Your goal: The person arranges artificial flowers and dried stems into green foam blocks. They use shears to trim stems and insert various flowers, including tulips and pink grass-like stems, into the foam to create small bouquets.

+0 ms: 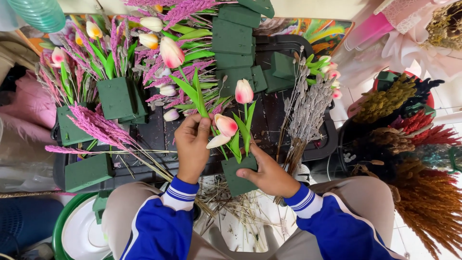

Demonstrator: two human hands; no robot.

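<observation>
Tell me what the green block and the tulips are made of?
The green block, steadied by the right hand, looks like floral foam: matte, dark green, square-cut, with stems pushed into it. The tulips at the left hand seem artificial, maybe fabric or soft plastic: smooth, evenly coloured pink-and-cream petals and stiff green leaves. Real ones cannot be ruled out.

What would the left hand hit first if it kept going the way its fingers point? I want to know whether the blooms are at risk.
Probably the green leaves its fingertips already pinch; the left hand points up the picture. Beyond them stands a pink tulip, though depth is unclear.
</observation>
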